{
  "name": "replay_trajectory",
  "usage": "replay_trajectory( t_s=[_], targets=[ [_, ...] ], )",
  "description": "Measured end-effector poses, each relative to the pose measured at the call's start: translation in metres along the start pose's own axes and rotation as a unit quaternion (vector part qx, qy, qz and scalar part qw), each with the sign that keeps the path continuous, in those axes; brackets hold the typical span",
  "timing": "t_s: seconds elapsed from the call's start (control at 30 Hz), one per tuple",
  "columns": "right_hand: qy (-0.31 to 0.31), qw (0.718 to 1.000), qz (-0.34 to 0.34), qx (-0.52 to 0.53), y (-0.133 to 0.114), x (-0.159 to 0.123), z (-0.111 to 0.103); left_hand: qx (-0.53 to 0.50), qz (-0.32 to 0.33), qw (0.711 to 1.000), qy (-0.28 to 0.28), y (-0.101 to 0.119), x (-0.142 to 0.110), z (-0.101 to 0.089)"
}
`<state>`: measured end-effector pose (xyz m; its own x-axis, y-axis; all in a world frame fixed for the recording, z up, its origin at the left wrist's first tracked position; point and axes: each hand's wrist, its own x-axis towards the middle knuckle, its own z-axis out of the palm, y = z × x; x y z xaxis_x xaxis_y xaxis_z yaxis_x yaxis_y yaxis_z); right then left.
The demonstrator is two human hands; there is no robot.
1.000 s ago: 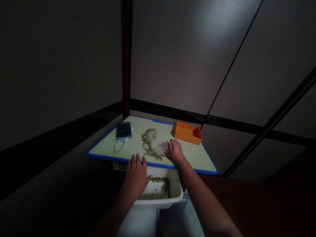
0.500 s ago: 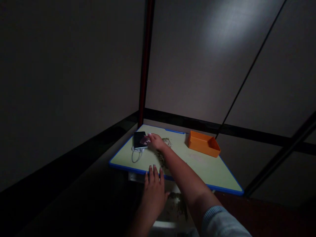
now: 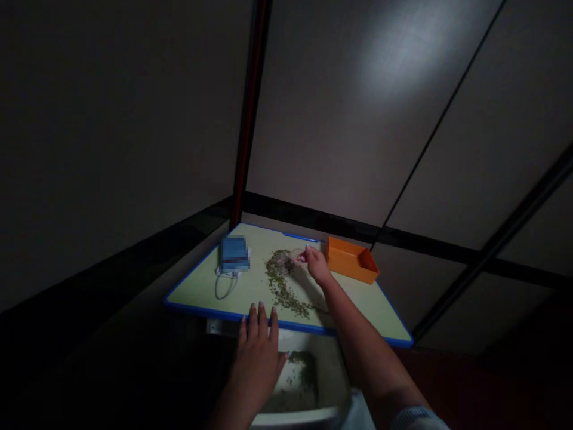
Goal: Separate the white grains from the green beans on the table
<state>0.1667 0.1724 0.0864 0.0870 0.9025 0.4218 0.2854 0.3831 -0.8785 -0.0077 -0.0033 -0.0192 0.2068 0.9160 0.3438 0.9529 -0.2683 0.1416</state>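
Note:
My right hand (image 3: 316,264) is closed around a small translucent, pinkish plastic piece (image 3: 296,255) whose exact kind I cannot make out. It is held at the right side of a pile of small greenish grains (image 3: 282,280), which has a paler patch near its top and trails toward the table's front edge. My left hand (image 3: 256,352) holds nothing; its fingers are stretched out, with the tips at the front edge of the pale table (image 3: 358,307).
An orange open box (image 3: 351,261) stands at the back right. On the left lie a flat device with a blurred screen (image 3: 234,253) and a looped white cable (image 3: 219,291). Below the table's edge, a white bin (image 3: 295,415) contains more greenish grains. Walls close in behind and left.
My right hand has moved right with the plastic piece, from beside the device to the pile's right side, uncovering more grains. My left hand stays at the edge. The view has shifted slightly.

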Motion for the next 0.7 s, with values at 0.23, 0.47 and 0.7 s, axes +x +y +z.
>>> replay_trajectory(
  t_s=[0.23, 0.47, 0.7],
  targets=[
    [0.013, 0.997, 0.061, -0.044, 0.024, -0.090, -0.112, -0.013, -0.005, 1.000, -0.017, -0.001, 0.010, -0.002],
    [0.053, 0.991, 0.109, -0.064, 0.035, -0.122, -0.136, 0.043, 0.022, 0.999, 0.018, 0.001, 0.009, -0.007],
    [0.090, 0.988, 0.098, -0.083, 0.036, -0.118, -0.134, 0.058, 0.038, 0.997, 0.021, -0.003, 0.010, -0.006]
  ],
)
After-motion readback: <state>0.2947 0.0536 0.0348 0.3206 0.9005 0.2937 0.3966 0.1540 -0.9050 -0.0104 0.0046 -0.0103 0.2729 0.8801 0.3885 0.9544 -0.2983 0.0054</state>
